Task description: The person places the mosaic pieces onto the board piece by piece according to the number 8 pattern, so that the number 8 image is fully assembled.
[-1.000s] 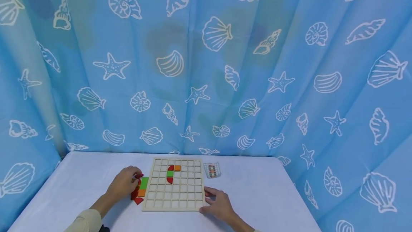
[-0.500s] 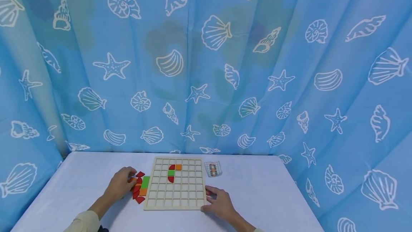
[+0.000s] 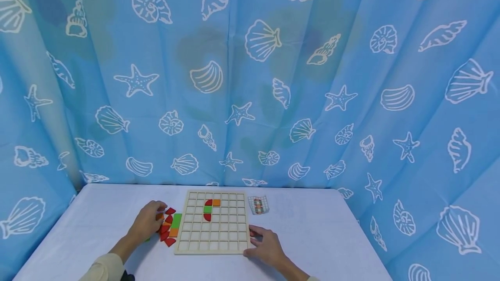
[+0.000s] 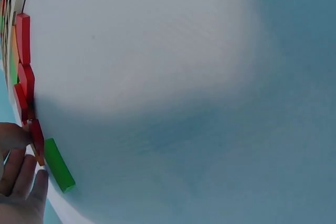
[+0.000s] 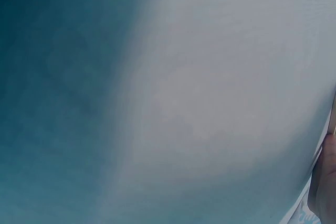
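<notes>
A wooden grid board [image 3: 194, 231] lies on the table, with two red quarter-round pieces, a green square [image 3: 208, 209] and an orange square [image 3: 216, 203] in its cells. My left hand [image 3: 145, 223] is among loose pieces left of the board; thumb and fingers pinch an orange piece [image 3: 159, 216] there. In the left wrist view the thumb also lies against a red piece [image 4: 35, 136], with a green block [image 4: 59, 165] close beside the fingers. My right hand [image 3: 266, 248] grips the board's right edge near its front corner. The right wrist view shows only part of that hand [image 5: 326, 182].
Several red quarter-round pieces [image 3: 170, 242], a green piece [image 3: 177, 219] and an orange piece [image 3: 173, 232] lie along the board's left side. A small card [image 3: 258, 205] with a coloured grid pattern lies beyond the right hand. A blue shell-print curtain [image 3: 250, 99] surrounds the white table [image 3: 320, 229].
One second ago my left hand held a red piece; it now lies on the table beyond the fingers. The hand has drawn back slightly left to an orange piece. My right hand stays at the board.
</notes>
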Demonstrator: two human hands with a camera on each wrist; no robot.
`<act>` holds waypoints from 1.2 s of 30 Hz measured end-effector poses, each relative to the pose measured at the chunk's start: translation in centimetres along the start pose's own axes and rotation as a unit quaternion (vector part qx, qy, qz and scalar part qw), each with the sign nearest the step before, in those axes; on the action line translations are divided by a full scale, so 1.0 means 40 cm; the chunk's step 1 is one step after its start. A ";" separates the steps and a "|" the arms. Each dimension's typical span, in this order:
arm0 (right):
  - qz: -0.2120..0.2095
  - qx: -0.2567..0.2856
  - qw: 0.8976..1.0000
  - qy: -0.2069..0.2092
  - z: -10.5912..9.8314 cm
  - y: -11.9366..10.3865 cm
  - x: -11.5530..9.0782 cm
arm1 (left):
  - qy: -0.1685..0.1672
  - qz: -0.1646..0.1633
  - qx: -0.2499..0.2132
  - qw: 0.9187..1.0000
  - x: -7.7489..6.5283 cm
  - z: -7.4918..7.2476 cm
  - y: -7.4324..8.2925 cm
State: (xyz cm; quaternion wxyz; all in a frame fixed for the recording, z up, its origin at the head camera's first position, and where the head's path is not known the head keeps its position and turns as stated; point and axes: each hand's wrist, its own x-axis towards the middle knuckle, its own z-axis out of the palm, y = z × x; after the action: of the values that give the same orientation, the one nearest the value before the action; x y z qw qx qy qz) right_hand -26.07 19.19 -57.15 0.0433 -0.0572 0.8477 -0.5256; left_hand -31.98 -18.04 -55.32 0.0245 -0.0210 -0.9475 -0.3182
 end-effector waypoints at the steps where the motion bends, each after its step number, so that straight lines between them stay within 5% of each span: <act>1: -0.001 0.002 1.000 0.001 0.000 0.001 0.000 | 0.002 0.002 0.005 1.000 0.000 0.001 -0.001; 12: 0.007 -0.006 1.000 0.009 -0.001 0.004 -0.001 | 0.012 0.010 0.014 1.000 -0.002 0.004 0.000; 19: 0.011 -0.016 1.000 0.011 -0.003 -0.001 -0.005 | 0.013 0.036 -0.008 0.999 -0.003 0.011 0.047; 27: 0.010 -0.016 1.000 0.005 -0.003 -0.005 -0.006 | 0.022 0.096 -0.026 0.995 0.000 0.063 0.113; 36: 0.012 -0.008 1.000 0.004 -0.001 -0.008 -0.006 | -0.017 0.142 -0.059 0.988 0.002 0.135 0.173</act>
State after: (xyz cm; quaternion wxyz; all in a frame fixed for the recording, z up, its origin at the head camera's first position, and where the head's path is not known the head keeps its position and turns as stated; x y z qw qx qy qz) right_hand -25.83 19.11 -56.83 0.0462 -0.0452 0.8528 -0.5183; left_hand -31.85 -9.25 -55.46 0.0518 -0.1618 -0.9148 -0.3666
